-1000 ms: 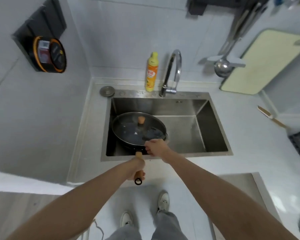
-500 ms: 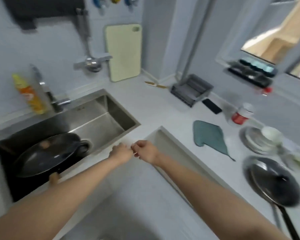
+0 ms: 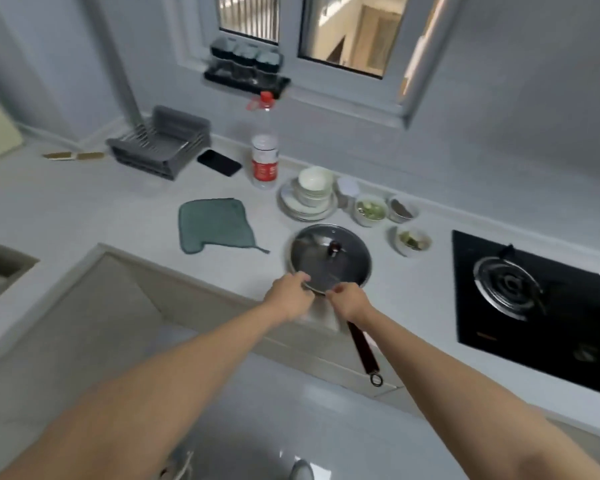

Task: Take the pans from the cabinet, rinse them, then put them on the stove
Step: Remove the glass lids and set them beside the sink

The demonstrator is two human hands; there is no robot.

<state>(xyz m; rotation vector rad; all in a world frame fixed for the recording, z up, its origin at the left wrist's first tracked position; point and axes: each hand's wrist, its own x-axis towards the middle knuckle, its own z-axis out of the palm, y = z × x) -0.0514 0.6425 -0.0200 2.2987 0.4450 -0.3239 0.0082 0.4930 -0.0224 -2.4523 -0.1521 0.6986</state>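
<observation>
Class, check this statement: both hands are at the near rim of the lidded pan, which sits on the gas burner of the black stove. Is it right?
Not quite. The head view shows the lidded pan sitting on the white countertop, to the left of the black stove, not on its burner. The rest holds: the left hand and right hand are both at its near rim.

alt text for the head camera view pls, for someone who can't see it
Both hands, left hand and right hand, reach the near rim of a lidded frying pan on a white countertop. A black gas stove lies to its right, and a green cloth to its left.
</observation>
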